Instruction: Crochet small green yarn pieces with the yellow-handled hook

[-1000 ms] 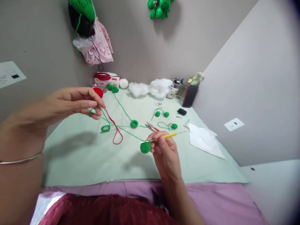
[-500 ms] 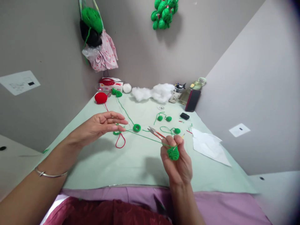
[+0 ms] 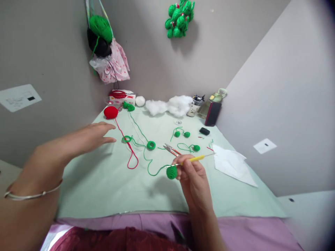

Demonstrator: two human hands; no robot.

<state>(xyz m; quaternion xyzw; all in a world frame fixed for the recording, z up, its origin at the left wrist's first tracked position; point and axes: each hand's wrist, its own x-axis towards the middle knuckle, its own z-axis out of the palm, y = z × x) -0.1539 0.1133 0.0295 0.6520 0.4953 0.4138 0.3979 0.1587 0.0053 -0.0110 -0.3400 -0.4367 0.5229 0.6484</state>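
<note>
My right hand [image 3: 195,183] pinches a crochet hook with a yellow handle [image 3: 196,159], its shaft pointing left. At the hook's left end hangs a small round green crocheted piece [image 3: 171,173], beside my fingertips. From it a slack strand of green yarn [image 3: 149,170] curves over the table to a small green ring [image 3: 151,145]. Thread snips with orange-red handles [image 3: 172,150] lie just beyond my right fingers, which hide their rear end. My left hand [image 3: 96,136] is raised over the table's left side, fingers stretched and apart, holding nothing.
A red yarn ball [image 3: 110,112] trails a strand to a red loop [image 3: 133,162]. White stuffing [image 3: 179,106], a pen cup [image 3: 195,106] and a phone [image 3: 213,114] stand along the back. Small green balls [image 3: 186,134] and white paper [image 3: 232,165] lie right.
My left hand has moved left, away from the green yarn, which has gone from taut to slack. My right hand has turned, bringing the hook level and the crocheted piece leftward.
</note>
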